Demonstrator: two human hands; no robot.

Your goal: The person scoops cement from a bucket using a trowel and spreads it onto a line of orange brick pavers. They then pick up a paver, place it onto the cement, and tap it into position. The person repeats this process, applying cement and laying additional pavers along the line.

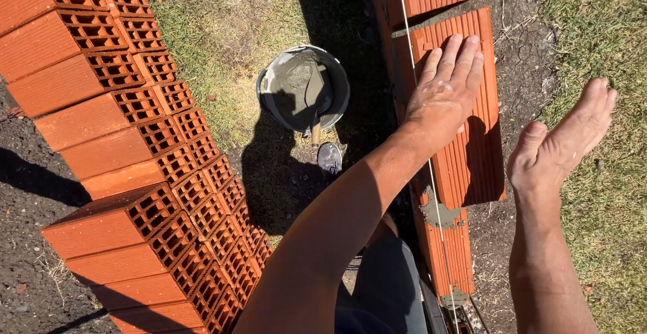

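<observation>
Looking down, our left hand (448,81) lies spread and flat on a ribbed red brick (472,125) atop the wall course, beside a taut guide string (411,57). Our right hand (563,138) hovers open, holding nothing. We'd best press evenly, keeping the brick's edge along the string.

Head view, steeply down, close overhead

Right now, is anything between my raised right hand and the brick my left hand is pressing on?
Nothing visible. The left hand lies flat on the ribbed red brick on the wall. The right hand hangs open in the air just right of that brick, with only bare soil and grass below. The taut string line runs along the brick's far side.
</observation>
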